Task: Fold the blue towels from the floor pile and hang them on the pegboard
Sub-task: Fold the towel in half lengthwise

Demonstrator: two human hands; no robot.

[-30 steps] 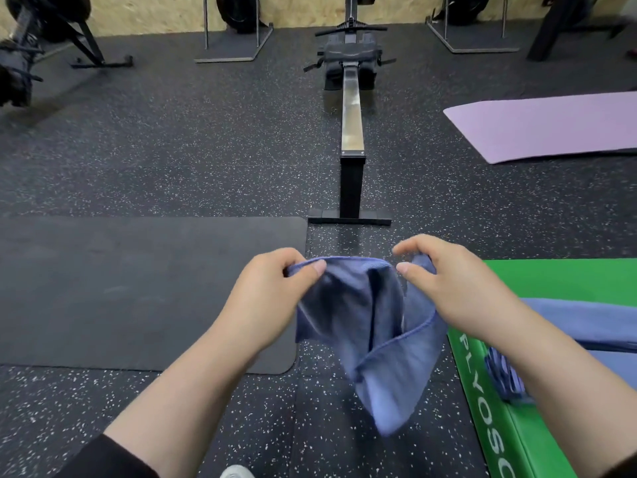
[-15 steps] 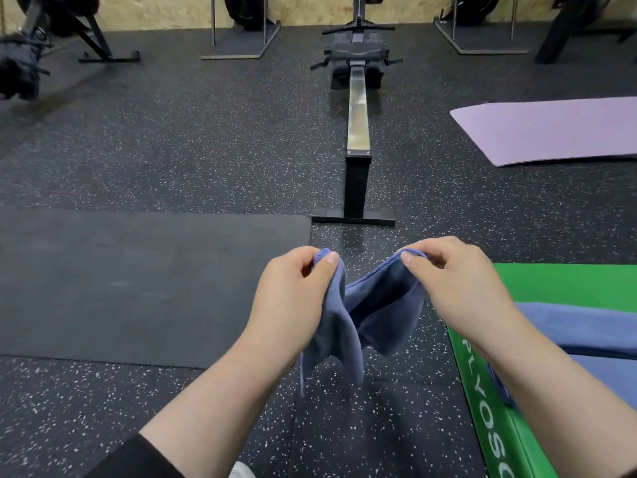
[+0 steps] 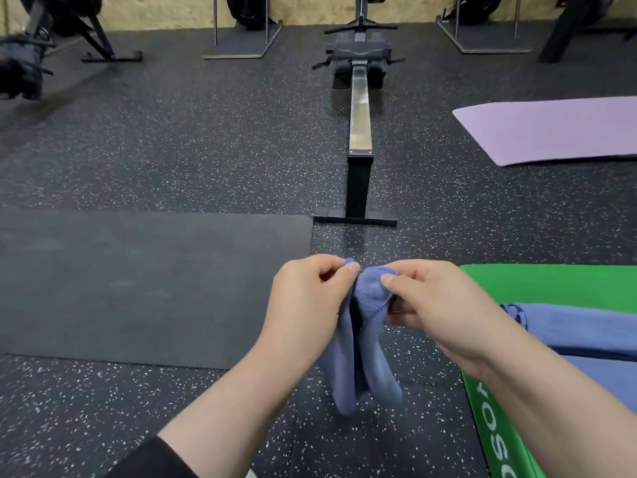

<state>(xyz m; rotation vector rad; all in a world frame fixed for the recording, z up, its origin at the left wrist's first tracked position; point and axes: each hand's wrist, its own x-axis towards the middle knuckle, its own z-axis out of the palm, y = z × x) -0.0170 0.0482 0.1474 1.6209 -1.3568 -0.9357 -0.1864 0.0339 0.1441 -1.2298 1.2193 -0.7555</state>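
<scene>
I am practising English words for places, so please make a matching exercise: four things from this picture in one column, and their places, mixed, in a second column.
Things
1. towel
2. black mat
3. purple mat
4. rowing machine

Places
A. far right on the floor
B. straight ahead, in the middle
C. between the left hand and right hand
D. on the floor at the left

Pairs: 1-C, 2-D, 3-A, 4-B

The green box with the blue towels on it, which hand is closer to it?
Right. The right hand is beside the green box, just off its near-left corner. The left hand is further away, beyond the held towel that both pinch.
</scene>
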